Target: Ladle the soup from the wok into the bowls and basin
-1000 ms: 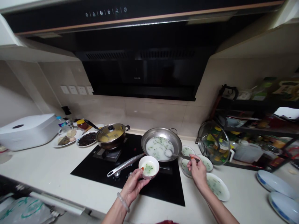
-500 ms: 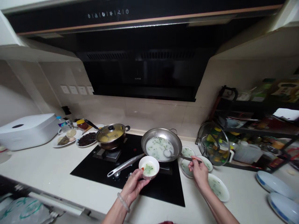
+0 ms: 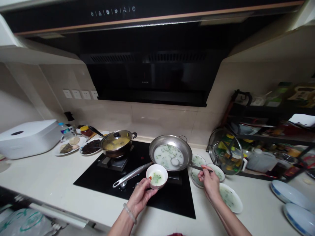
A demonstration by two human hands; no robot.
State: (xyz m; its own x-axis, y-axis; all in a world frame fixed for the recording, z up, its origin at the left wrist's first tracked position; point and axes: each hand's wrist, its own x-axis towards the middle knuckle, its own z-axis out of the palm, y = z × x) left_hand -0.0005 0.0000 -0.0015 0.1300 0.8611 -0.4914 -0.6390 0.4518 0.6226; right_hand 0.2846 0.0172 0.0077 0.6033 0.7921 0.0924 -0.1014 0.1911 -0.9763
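Observation:
My left hand (image 3: 140, 194) grips a small white bowl (image 3: 157, 175) with a little white soup and greens in it, held over the black cooktop (image 3: 177, 196) just in front of the steel pan (image 3: 170, 154). My right hand (image 3: 208, 182) is closed on the handle of a metal ladle (image 3: 175, 161), whose scoop sits in the pan's white soup with green flecks. The pan's long handle (image 3: 133, 173) points toward my left hand.
A lidded pot (image 3: 118, 143) of yellow soup sits on the left burner. Several soup-filled bowls (image 3: 230, 196) stand right of the pan. A glass lid (image 3: 225, 151) leans on a cluttered rack. Plates of food (image 3: 71, 144) and a white appliance (image 3: 28, 137) are at left; blue-rimmed plates (image 3: 287, 193) at right.
The ladle's scoop has sunk slightly lower into the soup in the pan. The bowl and my left hand have stayed in place.

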